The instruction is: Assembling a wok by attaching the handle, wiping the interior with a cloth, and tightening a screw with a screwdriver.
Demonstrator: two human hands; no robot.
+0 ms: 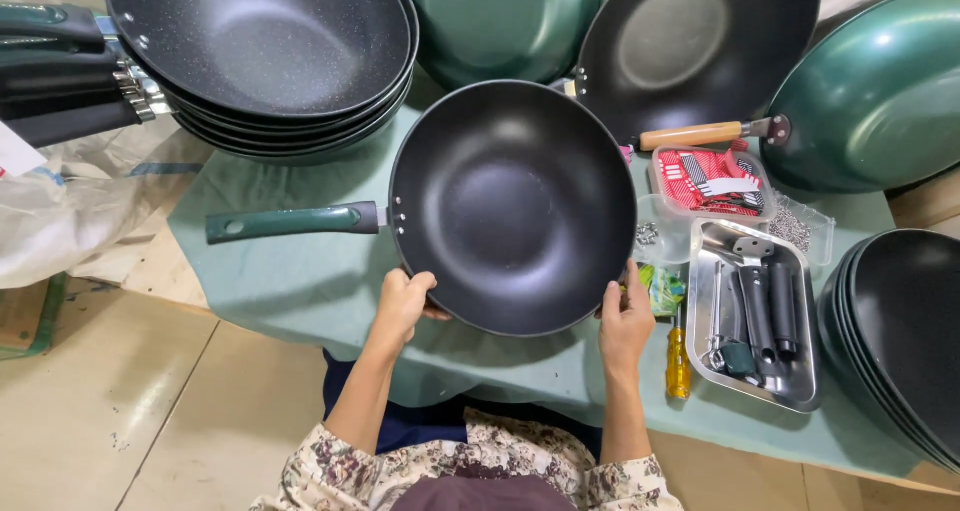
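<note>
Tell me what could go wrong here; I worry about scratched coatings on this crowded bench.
The black nonstick wok with green handle is held only at its near rim by the left hand and right hand; it might tip. Swung right, it could strike the steel tray of tools or the yellow-handled screwdriver.

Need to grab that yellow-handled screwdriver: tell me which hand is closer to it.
Right. The right hand grips the wok's rim just beside the yellow-handled screwdriver; the left hand holds the opposite rim, across the wok from it.
</note>
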